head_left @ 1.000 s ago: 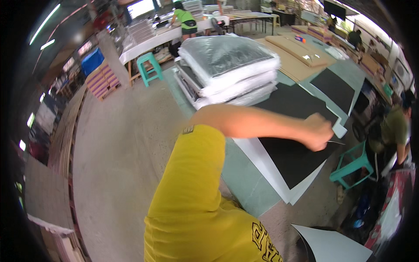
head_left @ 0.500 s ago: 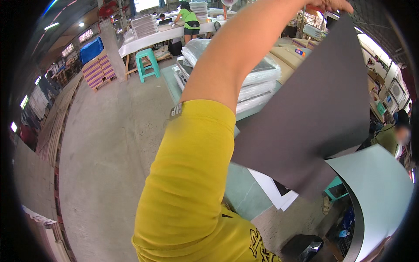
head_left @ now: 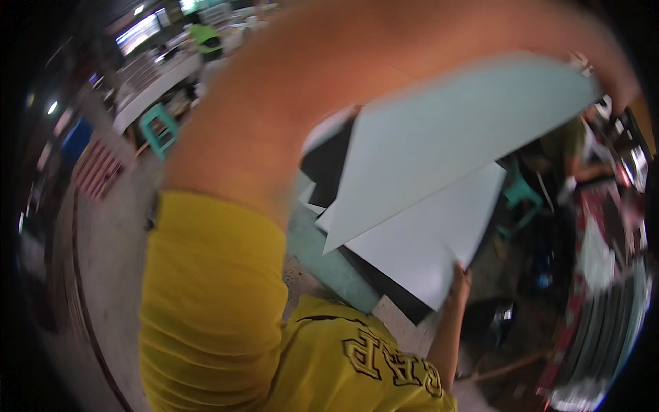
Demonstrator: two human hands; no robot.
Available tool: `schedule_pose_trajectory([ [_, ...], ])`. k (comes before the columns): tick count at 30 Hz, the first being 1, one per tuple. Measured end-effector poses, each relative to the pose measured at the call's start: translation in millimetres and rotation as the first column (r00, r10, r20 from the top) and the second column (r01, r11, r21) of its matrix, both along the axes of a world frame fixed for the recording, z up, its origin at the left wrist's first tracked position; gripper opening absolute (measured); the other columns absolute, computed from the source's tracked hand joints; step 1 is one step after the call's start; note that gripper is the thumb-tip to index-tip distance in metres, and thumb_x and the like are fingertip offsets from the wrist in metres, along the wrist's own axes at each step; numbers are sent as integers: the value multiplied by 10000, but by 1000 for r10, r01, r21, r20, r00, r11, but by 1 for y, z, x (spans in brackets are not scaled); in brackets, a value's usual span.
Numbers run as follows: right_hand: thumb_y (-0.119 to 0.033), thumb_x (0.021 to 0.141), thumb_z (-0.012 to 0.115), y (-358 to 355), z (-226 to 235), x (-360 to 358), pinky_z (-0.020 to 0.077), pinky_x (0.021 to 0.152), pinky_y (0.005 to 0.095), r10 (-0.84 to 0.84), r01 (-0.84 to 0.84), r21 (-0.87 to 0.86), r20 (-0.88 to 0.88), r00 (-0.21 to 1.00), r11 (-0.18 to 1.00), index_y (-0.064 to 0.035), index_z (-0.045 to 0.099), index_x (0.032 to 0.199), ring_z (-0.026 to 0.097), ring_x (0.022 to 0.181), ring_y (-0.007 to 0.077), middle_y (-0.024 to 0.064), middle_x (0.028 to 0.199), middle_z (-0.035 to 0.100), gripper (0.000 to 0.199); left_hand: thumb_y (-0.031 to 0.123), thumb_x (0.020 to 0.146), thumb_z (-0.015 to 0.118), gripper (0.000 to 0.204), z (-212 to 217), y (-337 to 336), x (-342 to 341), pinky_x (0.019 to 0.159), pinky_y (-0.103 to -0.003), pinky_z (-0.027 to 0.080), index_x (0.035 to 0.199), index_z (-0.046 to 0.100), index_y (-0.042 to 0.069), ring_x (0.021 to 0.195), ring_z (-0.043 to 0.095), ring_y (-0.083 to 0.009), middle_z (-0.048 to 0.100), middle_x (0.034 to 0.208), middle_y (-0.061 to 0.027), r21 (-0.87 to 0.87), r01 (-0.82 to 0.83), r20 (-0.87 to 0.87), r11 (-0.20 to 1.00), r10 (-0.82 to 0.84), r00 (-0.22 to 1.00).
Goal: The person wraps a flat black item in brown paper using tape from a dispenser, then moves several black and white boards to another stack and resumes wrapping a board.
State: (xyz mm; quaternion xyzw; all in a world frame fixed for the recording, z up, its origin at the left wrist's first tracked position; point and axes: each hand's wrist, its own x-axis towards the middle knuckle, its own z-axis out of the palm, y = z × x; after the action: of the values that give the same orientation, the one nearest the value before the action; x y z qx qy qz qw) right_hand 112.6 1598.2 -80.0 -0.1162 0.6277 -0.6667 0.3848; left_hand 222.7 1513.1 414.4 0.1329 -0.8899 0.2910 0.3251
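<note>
My left arm arches across the top of the view, blurred. At the far right, my left hand (head_left: 621,86) meets the corner of a large pale green-grey sheet (head_left: 439,137) that slants in the air; its fingers are smeared, but the sheet hangs from there. Below it lies a white sheet (head_left: 432,233), partly covered by the pale one. My right hand (head_left: 458,287) is closed on the white sheet's right edge, thumb on top. Dark sheets (head_left: 329,168) show under both, over a pale green tabletop (head_left: 319,254).
A green stool (head_left: 159,130) and a long white table (head_left: 161,86) stand at the back left, where a person in bright green (head_left: 204,38) is. Nearby right, a co-worker's arm (head_left: 583,165) shows beside another green stool (head_left: 522,196). Stacked panels (head_left: 604,336) stand lower right.
My view has turned right. The raised sheet, dark side showing before, now shows a pale face and lies lower over the white sheet. My right hand has come into fuller view.
</note>
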Motion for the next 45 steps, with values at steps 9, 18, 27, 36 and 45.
schedule_pose_trajectory([
  [9,-477,845,472,-2,-23,1,432,850,367,143,1,-309,444,884,951,-59,468,1162,512,1009,203,63,1126,529,525,125,559,607,80,-326,22,-70,441,-316,437,570,567,57,545,583,-216,556,592,-84,446,366,60,817,-435,898],
  [18,-565,853,354,-1,-4,14,431,859,373,294,-8,-452,566,770,892,-24,521,1094,532,1008,235,97,1092,575,615,119,607,598,130,-314,3,-66,415,-307,425,670,531,26,550,566,-196,524,620,-86,398,272,75,876,-327,942],
  [27,-615,852,261,-6,-12,11,489,779,339,518,-114,-572,618,591,812,-6,487,1139,602,883,217,98,1054,585,710,235,770,527,241,-113,-185,1,463,-322,368,720,599,11,490,465,-172,508,560,-63,483,555,-402,677,-391,828],
  [36,-672,818,236,-3,18,-15,340,959,429,308,-147,-319,546,779,936,39,289,1289,414,1168,291,170,1271,413,855,312,815,469,340,-155,-255,228,463,-344,310,677,548,11,486,429,-159,478,549,-59,719,308,-686,623,570,451],
  [45,-643,833,278,-16,16,-46,470,708,344,144,-103,-106,526,838,989,-49,460,1074,574,814,222,95,934,567,667,235,850,449,250,-397,-196,392,400,-230,253,646,435,91,461,328,-56,373,552,28,876,443,-382,189,833,401],
])
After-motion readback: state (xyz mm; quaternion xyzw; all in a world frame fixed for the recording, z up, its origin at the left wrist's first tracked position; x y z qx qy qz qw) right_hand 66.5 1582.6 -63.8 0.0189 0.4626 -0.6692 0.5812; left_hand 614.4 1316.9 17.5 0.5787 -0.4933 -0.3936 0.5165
